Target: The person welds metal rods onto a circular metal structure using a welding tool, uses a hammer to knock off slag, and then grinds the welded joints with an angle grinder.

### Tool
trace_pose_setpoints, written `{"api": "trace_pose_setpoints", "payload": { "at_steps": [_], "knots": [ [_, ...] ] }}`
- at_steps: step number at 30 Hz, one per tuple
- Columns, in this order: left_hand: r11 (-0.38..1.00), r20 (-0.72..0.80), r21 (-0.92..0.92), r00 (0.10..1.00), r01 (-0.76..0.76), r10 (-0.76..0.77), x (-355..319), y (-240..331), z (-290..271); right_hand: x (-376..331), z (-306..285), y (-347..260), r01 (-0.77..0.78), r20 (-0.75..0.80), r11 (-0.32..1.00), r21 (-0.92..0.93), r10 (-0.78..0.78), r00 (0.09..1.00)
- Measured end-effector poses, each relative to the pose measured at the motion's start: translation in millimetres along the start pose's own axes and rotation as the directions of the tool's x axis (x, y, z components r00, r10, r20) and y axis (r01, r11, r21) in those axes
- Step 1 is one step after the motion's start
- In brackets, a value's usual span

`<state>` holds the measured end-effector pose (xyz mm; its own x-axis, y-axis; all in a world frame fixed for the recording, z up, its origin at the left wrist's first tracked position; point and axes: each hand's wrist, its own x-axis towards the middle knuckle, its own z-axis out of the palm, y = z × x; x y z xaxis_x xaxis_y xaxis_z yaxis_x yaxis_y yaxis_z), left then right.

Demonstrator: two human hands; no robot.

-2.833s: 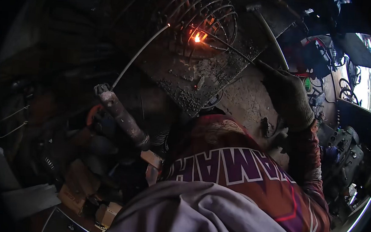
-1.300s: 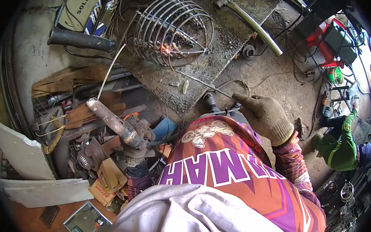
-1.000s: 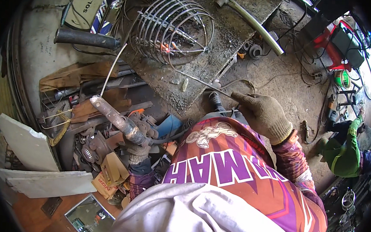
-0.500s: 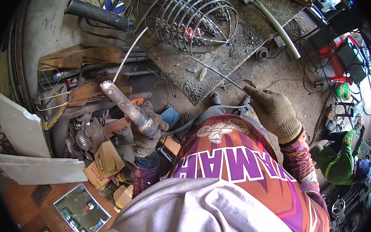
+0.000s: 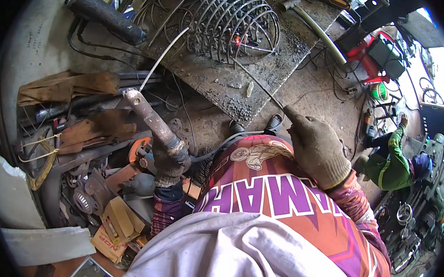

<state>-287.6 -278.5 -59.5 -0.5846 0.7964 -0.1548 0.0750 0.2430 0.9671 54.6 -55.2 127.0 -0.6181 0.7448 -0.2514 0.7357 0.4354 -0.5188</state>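
- Beside the cage (image 5: 237, 30) on the plate (image 5: 210, 77) lies a black pipe (image 5: 105, 14).
- My left hand (image 5: 170, 158) grips the holder (image 5: 149, 119); my right hand (image 5: 315, 147) pinches a rod (image 5: 258, 85).
- The weld glow has faded since earlier.

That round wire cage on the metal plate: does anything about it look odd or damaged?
One spot stands out: a small orange-red glow inside the round cage of bent steel wires. The grey steel plate beneath is littered with dark scraps. No wire looks plainly broken.
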Motion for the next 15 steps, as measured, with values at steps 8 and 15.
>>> {"api": "trace_pose_setpoints", "payload": {
  "at_steps": [8,15],
  "knots": [
    [0.732,0.315,-0.643,0.949,0.227,-0.017,4,35,10,6,-3,-56,-0.027,-0.043,0.959,-0.281,0.016,0.999],
    [0.621,0.109,-0.683,0.894,0.385,-0.434,5,25,4,21,-14,-94,0.017,-0.019,0.855,-0.518,-0.031,0.999]
  ]
}}
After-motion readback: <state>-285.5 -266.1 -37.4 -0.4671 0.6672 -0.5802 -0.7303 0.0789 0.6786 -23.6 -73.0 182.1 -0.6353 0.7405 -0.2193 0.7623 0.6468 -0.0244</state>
